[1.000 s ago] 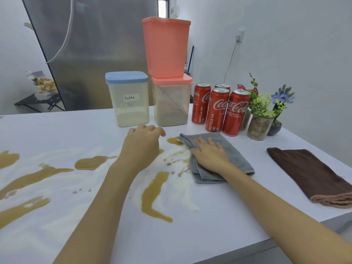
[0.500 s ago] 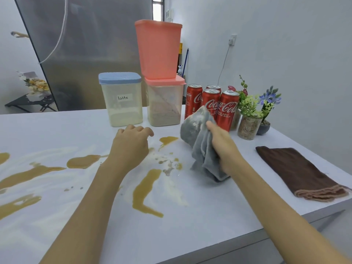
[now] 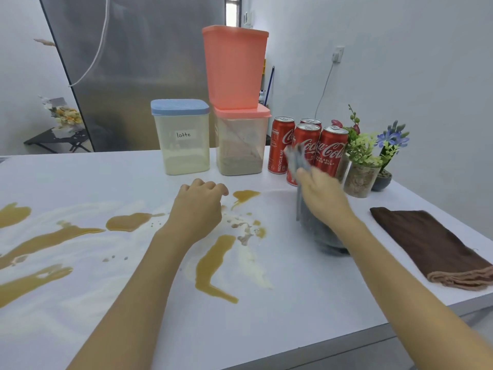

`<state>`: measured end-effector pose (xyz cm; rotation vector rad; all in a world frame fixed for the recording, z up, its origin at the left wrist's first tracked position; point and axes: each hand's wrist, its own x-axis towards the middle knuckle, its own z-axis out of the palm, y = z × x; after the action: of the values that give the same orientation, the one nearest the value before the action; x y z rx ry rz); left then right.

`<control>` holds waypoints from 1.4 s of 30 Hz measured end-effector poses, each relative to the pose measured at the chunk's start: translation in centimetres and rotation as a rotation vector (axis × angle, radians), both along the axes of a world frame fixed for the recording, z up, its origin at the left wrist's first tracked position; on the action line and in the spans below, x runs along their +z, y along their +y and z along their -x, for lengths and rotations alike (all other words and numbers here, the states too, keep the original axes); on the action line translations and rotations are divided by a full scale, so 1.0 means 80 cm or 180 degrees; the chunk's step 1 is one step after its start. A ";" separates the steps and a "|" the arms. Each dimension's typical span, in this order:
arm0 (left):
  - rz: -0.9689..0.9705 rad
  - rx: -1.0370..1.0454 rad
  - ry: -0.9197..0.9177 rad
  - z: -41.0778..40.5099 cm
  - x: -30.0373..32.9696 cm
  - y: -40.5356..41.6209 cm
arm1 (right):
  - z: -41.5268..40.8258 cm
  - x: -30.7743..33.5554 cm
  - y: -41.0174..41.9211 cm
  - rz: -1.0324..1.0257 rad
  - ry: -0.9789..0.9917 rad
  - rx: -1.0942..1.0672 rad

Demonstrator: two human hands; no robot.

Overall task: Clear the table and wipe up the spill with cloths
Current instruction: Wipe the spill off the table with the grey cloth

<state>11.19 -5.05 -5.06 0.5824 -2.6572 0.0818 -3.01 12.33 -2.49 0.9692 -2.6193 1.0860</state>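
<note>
The right hand (image 3: 321,194) and the grey cloth (image 3: 314,228) it grips are motion-blurred, so the finger positions cannot be made out. Behind that hand, the cloth covers part of the front cola cans (image 3: 306,145). Left of the left hand (image 3: 198,206), the brown spill (image 3: 48,239) runs off the picture's edge.

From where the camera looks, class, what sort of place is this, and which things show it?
Probably a home kitchen or pantry counter: a jar labelled latte, cola cans and a large steel fridge behind the white table.
</note>
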 end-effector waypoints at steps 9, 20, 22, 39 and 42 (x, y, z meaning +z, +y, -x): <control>-0.0009 -0.0024 -0.0047 0.000 -0.004 0.000 | 0.029 -0.071 -0.031 -0.1916 -0.0125 -0.0009; -0.0002 -0.0051 -0.0021 0.001 -0.003 0.002 | 0.033 -0.067 -0.064 -0.1662 -0.0103 0.0169; 0.0019 -0.0088 -0.0034 0.003 -0.003 0.003 | 0.023 -0.065 -0.057 -0.1453 -0.0105 0.0451; -0.0183 0.0218 -0.0096 -0.002 -0.014 -0.019 | 0.032 -0.066 -0.118 -0.1529 -0.0386 0.0161; -0.0096 0.0405 0.0014 -0.004 -0.011 -0.022 | 0.037 -0.064 -0.136 -0.1687 -0.0282 0.0372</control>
<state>11.49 -6.80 -5.97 0.7604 -2.6192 0.0774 -6.00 1.42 -7.62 1.2003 -3.0283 0.4555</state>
